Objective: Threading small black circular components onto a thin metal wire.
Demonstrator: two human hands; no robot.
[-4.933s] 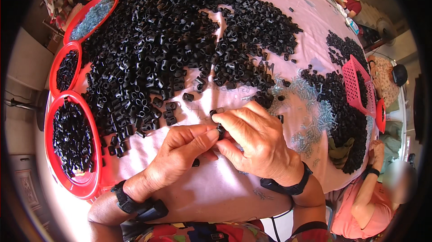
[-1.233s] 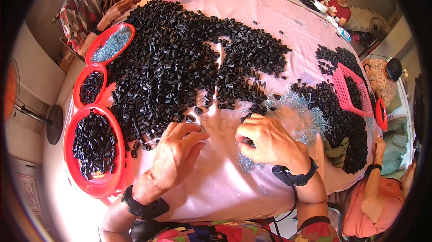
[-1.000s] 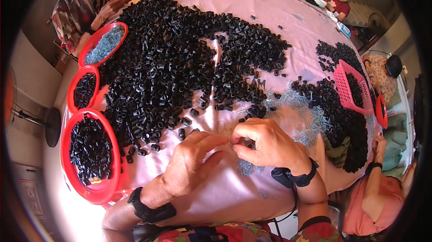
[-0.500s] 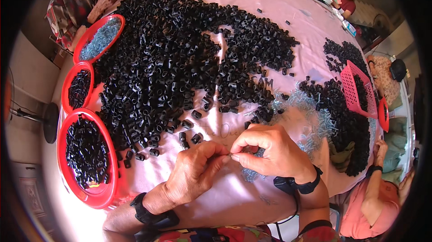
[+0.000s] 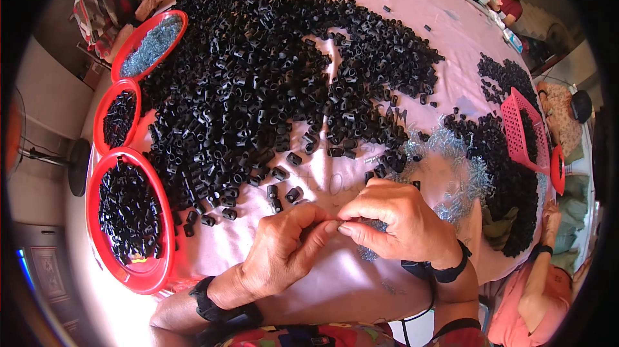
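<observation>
Nearby, black pieces (image 5: 242, 99) and perhaps cloth (image 5: 500, 228)

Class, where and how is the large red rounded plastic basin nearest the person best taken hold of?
Probably by the near rim of that large red basin, left hand coming from the person's side, thumb inside, fingers outside. The small black pieces heaped in it leave that raised edge bare, while a smaller red basin crowds the far end and loose black tubes lie along the right.
</observation>
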